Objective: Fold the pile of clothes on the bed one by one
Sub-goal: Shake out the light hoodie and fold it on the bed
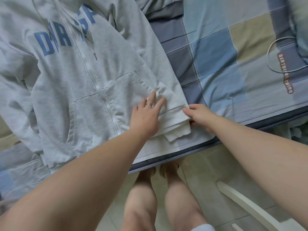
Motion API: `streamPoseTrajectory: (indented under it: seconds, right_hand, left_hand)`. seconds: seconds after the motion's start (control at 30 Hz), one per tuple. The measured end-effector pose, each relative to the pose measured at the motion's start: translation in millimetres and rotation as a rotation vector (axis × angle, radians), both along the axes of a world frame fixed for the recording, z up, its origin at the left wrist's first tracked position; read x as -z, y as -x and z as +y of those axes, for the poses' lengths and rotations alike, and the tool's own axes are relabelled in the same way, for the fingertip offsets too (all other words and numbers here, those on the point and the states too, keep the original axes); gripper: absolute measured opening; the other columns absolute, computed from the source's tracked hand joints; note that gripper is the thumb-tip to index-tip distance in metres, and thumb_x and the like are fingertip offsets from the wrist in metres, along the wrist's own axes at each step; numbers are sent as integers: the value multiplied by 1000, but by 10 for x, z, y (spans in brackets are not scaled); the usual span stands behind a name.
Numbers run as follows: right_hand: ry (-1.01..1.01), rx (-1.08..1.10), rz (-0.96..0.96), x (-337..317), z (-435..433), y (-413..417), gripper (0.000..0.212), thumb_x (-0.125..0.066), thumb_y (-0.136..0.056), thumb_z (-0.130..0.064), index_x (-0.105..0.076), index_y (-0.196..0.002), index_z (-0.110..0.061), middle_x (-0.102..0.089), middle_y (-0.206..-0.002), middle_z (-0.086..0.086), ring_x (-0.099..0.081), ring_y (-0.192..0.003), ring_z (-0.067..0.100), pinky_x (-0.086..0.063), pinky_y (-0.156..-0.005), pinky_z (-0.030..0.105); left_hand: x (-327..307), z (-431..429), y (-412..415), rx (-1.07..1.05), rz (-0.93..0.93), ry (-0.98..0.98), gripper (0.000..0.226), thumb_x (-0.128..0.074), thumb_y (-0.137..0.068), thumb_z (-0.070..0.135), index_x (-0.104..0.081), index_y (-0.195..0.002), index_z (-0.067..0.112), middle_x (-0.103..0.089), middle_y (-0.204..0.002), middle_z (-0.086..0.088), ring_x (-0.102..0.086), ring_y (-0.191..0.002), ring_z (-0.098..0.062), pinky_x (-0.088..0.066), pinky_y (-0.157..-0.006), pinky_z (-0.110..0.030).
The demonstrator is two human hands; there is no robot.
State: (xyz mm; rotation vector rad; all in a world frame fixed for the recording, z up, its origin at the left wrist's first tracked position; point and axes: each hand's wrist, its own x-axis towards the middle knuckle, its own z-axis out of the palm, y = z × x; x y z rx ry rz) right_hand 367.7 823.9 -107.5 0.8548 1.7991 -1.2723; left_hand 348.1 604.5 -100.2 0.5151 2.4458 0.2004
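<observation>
Right hand (200, 116) pinches hoodie (75, 80); left hand (145, 117) presses it flat.

We log the hoodie (70, 84) as light heather grey, with blue block letters (50, 42) on the chest and a white zip (93, 75). We read the sheet (216, 52) as checked in pale blue, mid blue, slate and beige, crossed by thin white dashed lines. Its label (285, 73) is rust-brown with white lettering. Cable (273, 45): off-white. Ring (149, 104) on the left hand (145, 117): gold. Floor (208, 172): pale cream tile.
</observation>
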Motion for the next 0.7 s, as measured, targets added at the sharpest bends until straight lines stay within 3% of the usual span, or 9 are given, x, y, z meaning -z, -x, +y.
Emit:
streamPoseTrajectory:
  seconds: [0.07,0.17,0.3,0.4,0.47,0.5,0.6,0.7]
  right_hand:
    - [-79,30,58,-55,73,82,24,-60,-97,-34,-68,-86,-14,-64,-86,9,-56,-83,21,-44,-76,35]
    - [-79,77,79,-208,192,250,29,-61,-89,-46,-61,-71,-23,-57,-78,6,-54,-77,23,-48,-71,42]
    - [76,190,-11,-337,382,431,24,-47,-106,-25,-51,-83,-19,-73,-91,2,-70,-86,23,-46,-82,36]
    - [-36,-55,1,-161,435,422,11,-64,-96,-19,-58,-105,-17,-66,-100,2,-63,-99,22,-46,-86,31]
    - [-137,-252,42,-19,389,380,54,-78,-83,-28,-54,-130,-17,-57,-113,5,-56,-108,22,-46,-98,33]
    - [-150,-322,55,33,363,377,62,-79,-78,-40,-54,-132,-21,-58,-114,3,-57,-107,21,-47,-98,35]
    - [23,-330,-51,87,237,380,34,-67,-86,-55,-66,-107,-28,-68,-105,-7,-64,-95,12,-49,-80,28]
    - [147,-178,-108,71,188,286,40,-59,-86,-67,-70,-98,-30,-70,-105,-13,-64,-98,8,-47,-88,27]
  left_hand:
    - [28,-13,97,47,-97,47,79,-56,-91,26,-11,-154,42,6,-169,0,-18,-151,-29,-32,-108,-46]
    - [5,9,248,87,-190,76,81,-58,-91,29,-9,-155,42,7,-169,1,-18,-152,-29,-31,-112,-51]
    - [-30,125,395,31,-244,96,60,-58,-91,28,-32,-145,37,-9,-165,-5,-41,-138,-35,-39,-105,-49]
    - [-10,210,399,-1,-221,122,50,-57,-92,31,-40,-139,31,-16,-160,-7,-48,-128,-37,-41,-98,-47]
    - [11,271,371,-41,-207,133,48,-57,-92,30,-42,-137,29,-18,-157,-9,-49,-126,-38,-42,-97,-48]
    - [33,299,355,-62,-204,138,49,-58,-90,29,-43,-137,28,-18,-157,-9,-47,-127,-38,-42,-98,-48]
    - [94,387,292,-136,-208,157,53,-64,-84,26,-44,-133,26,-18,-157,-11,-41,-132,-37,-43,-101,-50]
    - [107,500,244,-202,-217,170,56,-65,-80,24,-44,-131,26,-20,-154,-11,-38,-132,-36,-43,-98,-48]
